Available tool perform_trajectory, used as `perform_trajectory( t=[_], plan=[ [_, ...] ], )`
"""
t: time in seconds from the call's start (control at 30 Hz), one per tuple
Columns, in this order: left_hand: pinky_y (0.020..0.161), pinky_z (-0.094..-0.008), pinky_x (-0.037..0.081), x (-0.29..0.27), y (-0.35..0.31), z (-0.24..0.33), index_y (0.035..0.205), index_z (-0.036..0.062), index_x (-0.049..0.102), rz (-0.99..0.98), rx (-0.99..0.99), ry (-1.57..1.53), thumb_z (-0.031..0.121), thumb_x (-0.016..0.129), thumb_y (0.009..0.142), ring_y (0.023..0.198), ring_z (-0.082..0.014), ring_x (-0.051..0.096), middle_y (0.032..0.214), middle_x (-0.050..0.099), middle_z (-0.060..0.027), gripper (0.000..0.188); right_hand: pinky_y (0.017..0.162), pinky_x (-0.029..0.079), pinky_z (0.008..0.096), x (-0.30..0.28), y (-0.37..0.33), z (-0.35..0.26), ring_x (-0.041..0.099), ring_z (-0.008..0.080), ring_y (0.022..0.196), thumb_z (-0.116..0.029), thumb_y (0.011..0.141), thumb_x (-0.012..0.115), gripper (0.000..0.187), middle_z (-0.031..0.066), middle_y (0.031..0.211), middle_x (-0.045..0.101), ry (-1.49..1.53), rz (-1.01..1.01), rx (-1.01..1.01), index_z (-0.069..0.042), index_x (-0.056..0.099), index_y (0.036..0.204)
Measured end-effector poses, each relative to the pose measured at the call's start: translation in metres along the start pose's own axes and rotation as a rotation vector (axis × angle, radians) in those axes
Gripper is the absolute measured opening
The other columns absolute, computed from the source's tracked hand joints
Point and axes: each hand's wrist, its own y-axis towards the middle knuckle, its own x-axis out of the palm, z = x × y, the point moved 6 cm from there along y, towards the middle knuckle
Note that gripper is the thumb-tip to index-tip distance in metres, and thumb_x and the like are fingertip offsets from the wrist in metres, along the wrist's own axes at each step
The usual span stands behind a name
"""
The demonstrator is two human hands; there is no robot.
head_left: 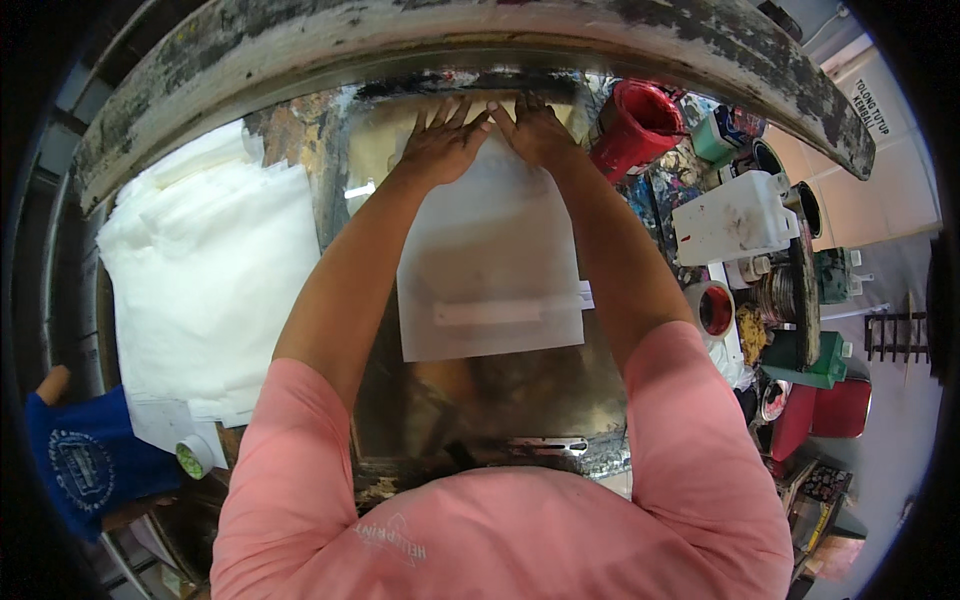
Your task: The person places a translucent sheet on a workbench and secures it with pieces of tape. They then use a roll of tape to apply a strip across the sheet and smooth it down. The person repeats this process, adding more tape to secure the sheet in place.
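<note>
A translucent white sheet or bag [490, 270] lies flat on a glossy brownish board [500, 405] in front of me. My left hand [445, 142] rests on its far left corner with fingers stretched forward. Close beside it, my right hand [534, 130] presses flat at the far right corner, fingers apart. The thumbs nearly touch between them. Neither hand grips anything. A pale strip shows through the near part of the sheet, and a small white tab [586, 294] sticks out at its right edge.
At left is a thick stack of white sheets [210, 280]. A cutter knife [548, 446] lies at the near edge. Right are a red bucket [640, 115], white jerrycan [735, 215] and tape roll [712, 308]. A paint-stained beam [480, 35] spans the far side. Lower left, a blue shirt [90, 465].
</note>
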Motion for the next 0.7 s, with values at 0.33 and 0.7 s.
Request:
perform_trajectory(
  t=[0.33,0.7],
  plan=[
    [0.131,-0.0557,0.012,-0.031,-0.037,0.021,0.163,0.0129,0.039,0.171,0.045,-0.156,0.056,0.025,0.111,0.160,-0.0337,0.022,0.172,0.030,-0.0126,0.069,0.125,0.031,0.0488,-0.051,-0.037,-0.065,0.039,0.0472,0.149,-0.049,0.112,0.034,0.073,0.0352,0.156,0.044,-0.002,0.090,-0.274,0.010,0.039,0.155],
    [0.132,-0.0529,0.013,-0.026,-0.265,0.197,0.156,0.0027,0.046,-0.010,0.483,-0.265,0.055,0.047,0.108,0.158,-0.0352,0.027,0.164,0.042,-0.0178,0.071,0.107,0.047,0.0418,-0.176,-0.357,-0.067,0.063,0.0411,0.129,-0.016,0.109,0.051,0.041,0.0270,0.140,0.063,0.703,0.156,0.074,0.004,0.056,0.144]
  ],
)
